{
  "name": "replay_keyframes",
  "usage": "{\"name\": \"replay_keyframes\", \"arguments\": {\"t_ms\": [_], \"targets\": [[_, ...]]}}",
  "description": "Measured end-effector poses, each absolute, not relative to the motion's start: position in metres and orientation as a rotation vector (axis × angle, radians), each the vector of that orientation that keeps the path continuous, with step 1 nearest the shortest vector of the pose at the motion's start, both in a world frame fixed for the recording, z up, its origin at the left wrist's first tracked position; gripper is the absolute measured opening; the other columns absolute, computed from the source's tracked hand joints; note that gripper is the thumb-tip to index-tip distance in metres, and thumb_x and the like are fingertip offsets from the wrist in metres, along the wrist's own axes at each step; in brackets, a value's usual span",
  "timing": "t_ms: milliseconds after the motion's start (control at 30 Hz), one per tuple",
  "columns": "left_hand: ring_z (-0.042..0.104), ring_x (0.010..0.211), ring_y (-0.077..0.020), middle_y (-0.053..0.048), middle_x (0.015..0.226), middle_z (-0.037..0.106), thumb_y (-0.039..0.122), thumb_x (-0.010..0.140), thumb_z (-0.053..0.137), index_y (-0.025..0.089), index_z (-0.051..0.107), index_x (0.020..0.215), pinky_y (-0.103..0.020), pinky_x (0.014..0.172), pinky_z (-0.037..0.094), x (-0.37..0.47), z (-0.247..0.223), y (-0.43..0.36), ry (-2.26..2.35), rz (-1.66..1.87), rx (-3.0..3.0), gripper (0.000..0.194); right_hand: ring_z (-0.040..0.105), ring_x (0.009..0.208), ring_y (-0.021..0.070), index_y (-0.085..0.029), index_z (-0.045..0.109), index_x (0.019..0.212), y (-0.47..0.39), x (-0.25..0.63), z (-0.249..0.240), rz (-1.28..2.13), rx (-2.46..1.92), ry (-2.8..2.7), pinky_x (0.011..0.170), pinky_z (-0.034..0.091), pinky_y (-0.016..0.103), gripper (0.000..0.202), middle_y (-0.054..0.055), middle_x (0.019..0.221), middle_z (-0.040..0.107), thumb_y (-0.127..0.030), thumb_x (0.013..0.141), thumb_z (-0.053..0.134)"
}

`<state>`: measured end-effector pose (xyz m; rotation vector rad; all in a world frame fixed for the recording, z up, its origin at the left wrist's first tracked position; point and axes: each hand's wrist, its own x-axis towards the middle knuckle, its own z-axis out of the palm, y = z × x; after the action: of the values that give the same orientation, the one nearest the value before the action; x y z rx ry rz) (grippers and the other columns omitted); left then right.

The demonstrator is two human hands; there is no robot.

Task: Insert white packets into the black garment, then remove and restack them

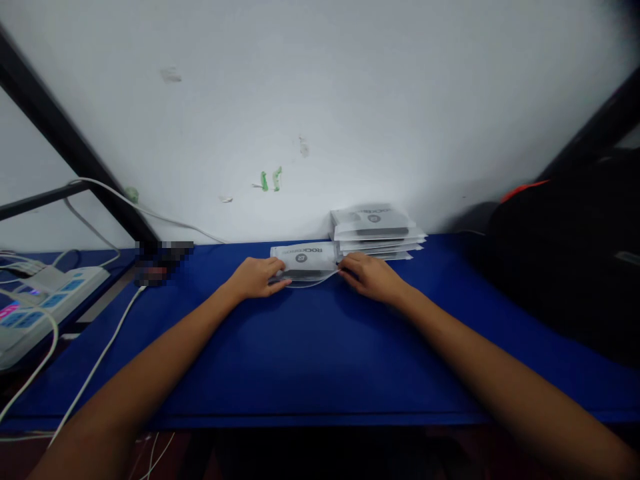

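A clear plastic packet [311, 257] with a printed white label and dark lower band lies near the back of the blue table. My left hand [257, 277] grips its left edge between thumb and fingers. At the packet's right edge, my right hand [367, 275] has its fingers closed on the corner. Just behind my right hand stands a stack of similar packets [377, 230], several high, their edges uneven and fanned toward the right.
The blue table [300, 360] meets a marked white wall [380, 120]. At the left are a white power strip [55, 307], white cables and a blurred dark object [163, 263]. A large black bag [570, 267] fills the right side.
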<state>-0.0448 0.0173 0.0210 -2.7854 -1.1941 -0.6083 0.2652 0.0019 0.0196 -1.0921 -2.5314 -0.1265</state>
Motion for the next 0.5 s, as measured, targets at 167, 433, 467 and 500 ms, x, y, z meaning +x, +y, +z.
{"name": "replay_keyframes", "arguments": {"t_ms": [167,433,467,500], "targets": [[0.05,0.056,-0.0162,-0.005,0.066,0.06,0.04,0.095,0.04,0.021,0.056,0.071,-0.026,0.052,0.029,-0.036,0.021,0.013,-1.236,-0.655,-2.59,0.035,0.058,0.081,0.0218,-0.016,0.061,0.097,-0.003,0.263,0.023,-0.276,-1.102,-2.431,0.065,0.044,0.031,0.018,0.01,0.088,0.064,-0.023,0.094,0.044],[0.053,0.056,-0.0162,-0.006,0.064,0.06,0.036,0.099,0.037,0.018,0.055,0.072,-0.027,0.052,0.03,-0.01,0.028,-0.008,-1.213,-0.642,-2.452,0.037,0.06,0.096,0.0225,-0.01,0.059,0.113,-0.033,0.222,0.019,-0.276,-0.478,-2.536,0.082,0.053,0.038,0.029,0.015,0.102,0.067,-0.013,0.095,0.037],[0.054,0.056,-0.0166,-0.006,0.064,0.06,0.035,0.099,0.036,0.018,0.056,0.073,-0.027,0.053,0.031,-0.007,0.031,-0.012,-1.179,-0.612,-2.444,0.037,0.058,0.106,0.0239,-0.009,0.055,0.12,-0.035,0.217,0.015,-0.243,-0.478,-2.539,0.087,0.052,0.04,0.032,0.018,0.113,0.065,-0.012,0.095,0.036],[0.055,0.057,-0.0171,-0.006,0.064,0.061,0.034,0.1,0.035,0.018,0.057,0.073,-0.028,0.052,0.032,-0.004,0.034,-0.016,-1.143,-0.587,-2.441,0.038,0.056,0.114,0.0253,-0.007,0.051,0.127,-0.035,0.212,0.012,-0.217,-0.511,-2.538,0.091,0.051,0.043,0.036,0.021,0.122,0.061,-0.012,0.094,0.037]]}}
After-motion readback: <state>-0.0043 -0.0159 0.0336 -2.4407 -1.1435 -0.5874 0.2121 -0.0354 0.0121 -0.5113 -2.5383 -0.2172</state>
